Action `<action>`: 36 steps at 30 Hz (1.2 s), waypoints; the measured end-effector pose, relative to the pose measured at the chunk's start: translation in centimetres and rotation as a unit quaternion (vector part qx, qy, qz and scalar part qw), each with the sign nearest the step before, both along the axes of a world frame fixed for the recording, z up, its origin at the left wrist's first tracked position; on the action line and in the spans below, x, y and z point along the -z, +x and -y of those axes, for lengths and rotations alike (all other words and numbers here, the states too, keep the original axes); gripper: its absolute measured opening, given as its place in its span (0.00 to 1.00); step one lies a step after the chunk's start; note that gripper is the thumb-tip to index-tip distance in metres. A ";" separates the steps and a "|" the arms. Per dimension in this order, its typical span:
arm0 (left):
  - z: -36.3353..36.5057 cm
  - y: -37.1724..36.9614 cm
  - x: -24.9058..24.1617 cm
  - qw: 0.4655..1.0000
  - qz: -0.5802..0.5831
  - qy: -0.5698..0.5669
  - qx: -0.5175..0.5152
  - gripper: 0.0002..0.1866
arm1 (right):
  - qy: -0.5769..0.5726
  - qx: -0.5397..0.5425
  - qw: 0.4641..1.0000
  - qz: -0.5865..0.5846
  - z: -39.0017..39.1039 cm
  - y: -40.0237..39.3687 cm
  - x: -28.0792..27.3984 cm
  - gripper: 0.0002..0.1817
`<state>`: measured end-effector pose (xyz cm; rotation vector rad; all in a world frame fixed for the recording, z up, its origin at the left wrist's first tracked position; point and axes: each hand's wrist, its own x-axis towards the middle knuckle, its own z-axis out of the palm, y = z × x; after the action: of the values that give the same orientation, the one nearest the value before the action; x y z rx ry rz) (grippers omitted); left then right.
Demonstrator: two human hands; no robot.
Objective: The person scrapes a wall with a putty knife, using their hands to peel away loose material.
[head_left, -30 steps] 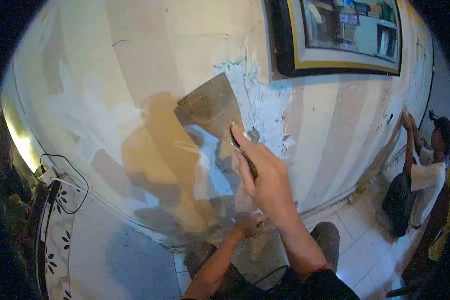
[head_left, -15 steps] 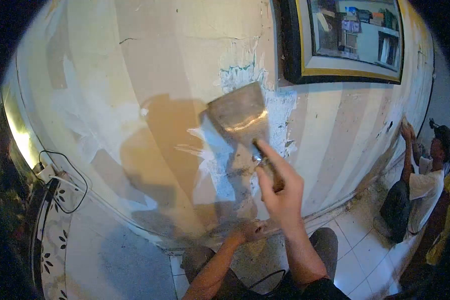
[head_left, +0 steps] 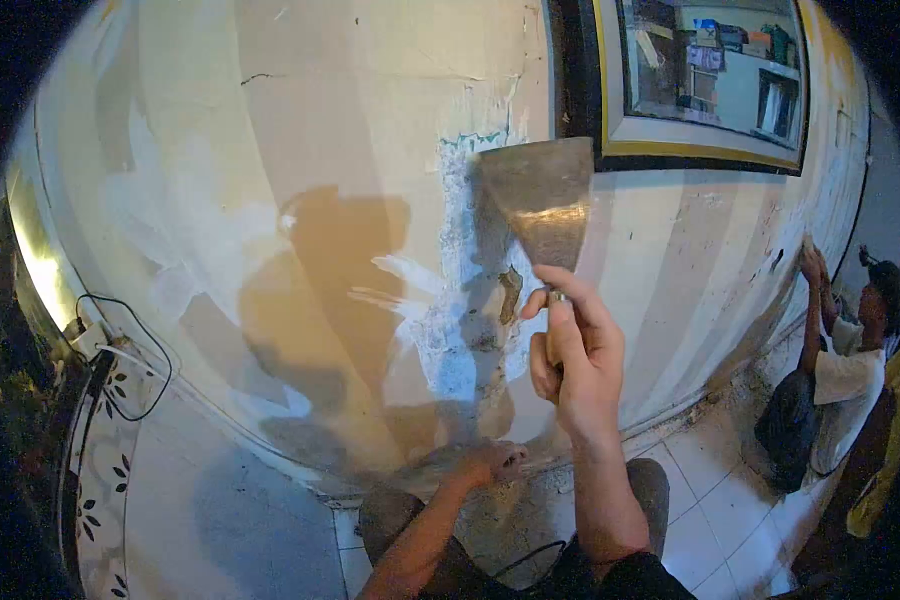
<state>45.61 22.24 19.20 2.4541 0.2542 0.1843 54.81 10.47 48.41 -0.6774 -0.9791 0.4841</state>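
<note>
My right hand (head_left: 582, 360) is closed around the handle of a wide metal scraper (head_left: 545, 200), its broad blade pointing up in front of the wall. Behind the blade runs a rough white and bluish stripped patch (head_left: 452, 350) in the striped wall covering (head_left: 320, 130). A small brown torn spot (head_left: 509, 295) shows just left of my right fingers. Low down, near the foot of the wall, my left hand (head_left: 495, 462) has its fingers curled; what they hold, if anything, I cannot tell.
A black and gold framed picture (head_left: 705, 158) hangs at the upper right, close to the blade. At the far right a person (head_left: 845, 370) crouches with raised hands at the wall. A power strip (head_left: 90, 340) with a black cable (head_left: 174, 365) lies at left. White floor tiles (head_left: 715, 500) spread below.
My right hand has moved the scraper right and slightly up, and the blade has turned more upright. The brown torn spot now shows beside it. My left hand has barely moved.
</note>
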 end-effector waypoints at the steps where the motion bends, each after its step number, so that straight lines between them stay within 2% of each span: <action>1: 0.0 0.1 0.1 1.000 -0.017 0.023 -0.006 0.18 | 0.001 0.000 1.000 0.001 -0.3 -0.1 0.1 0.15; 3: -0.1 0.4 -0.2 0.998 -0.032 0.046 -0.014 0.18 | -0.002 -0.029 1.000 0.001 -0.8 -0.6 0.4 0.15; 5: -0.2 0.5 0.2 1.000 -0.010 0.020 0.018 0.18 | 0.002 -0.034 0.999 -0.004 -1.2 -1.0 0.2 0.14; 10: -0.7 1.0 1.9 1.000 -0.012 0.005 0.017 0.17 | 0.011 -0.033 0.999 -0.025 -2.3 -0.7 0.2 0.11; 15: 0.5 0.8 0.1 1.000 -0.009 0.013 0.013 0.14 | 0.005 0.000 1.000 -0.020 -2.5 -1.2 0.1 0.09; 17: 0.5 0.5 -1.4 0.996 -0.081 0.012 0.021 0.14 | 0.010 0.005 1.000 -0.019 -2.6 -1.5 0.0 0.09; 18: -0.1 0.8 -1.4 0.997 -0.075 0.017 0.018 0.14 | 0.008 0.010 1.000 -0.016 -2.8 -1.4 -0.3 0.08; 20: -0.1 1.2 0.6 0.997 -0.052 0.026 0.040 0.17 | -0.002 0.010 1.000 -0.007 -2.5 -1.1 -0.2 0.08; 22: -1.3 1.9 7.0 0.998 -0.032 0.036 0.039 0.19 | 0.011 0.002 1.000 -0.018 -2.6 -1.0 -0.6 0.08; 23: -1.8 2.2 8.7 0.998 -0.021 0.038 0.045 0.22 | 0.015 -0.006 1.000 -0.011 -2.5 -1.0 -0.4 0.08; 24: -1.8 1.9 7.0 0.998 -0.015 0.046 0.039 0.22 | 0.009 0.004 1.000 -0.011 -2.5 -1.1 0.3 0.08; 26: -0.8 2.0 3.9 0.996 -0.083 -0.013 0.038 0.20 | 0.018 0.015 1.000 -0.003 -3.0 -0.8 -0.2 0.06; 30: 0.2 1.2 1.8 0.997 -0.076 0.010 0.009 0.19 | 0.019 -0.007 1.000 -0.007 -2.6 -0.6 -0.8 0.06; 32: 0.6 0.3 1.7 0.999 0.012 0.039 0.009 0.19 | -0.004 0.015 1.000 0.004 -2.5 -0.6 0.0 0.06; 33: 0.1 0.5 1.0 0.999 0.020 0.041 0.007 0.19 | -0.002 0.013 1.000 0.011 -2.8 -0.6 -0.4 0.06; 35: 0.4 1.0 0.4 0.988 -0.153 -0.028 0.011 0.19 | 0.010 0.019 1.000 0.014 -2.8 -0.6 -1.2 0.06; 36: 0.7 0.9 1.1 0.987 -0.159 -0.032 0.017 0.19 | -0.001 0.012 1.000 0.000 -2.6 -0.8 -1.4 0.06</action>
<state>46.54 21.56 18.08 2.4134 0.3487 -0.2315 53.98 13.08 49.79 -0.6914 -0.9702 0.4638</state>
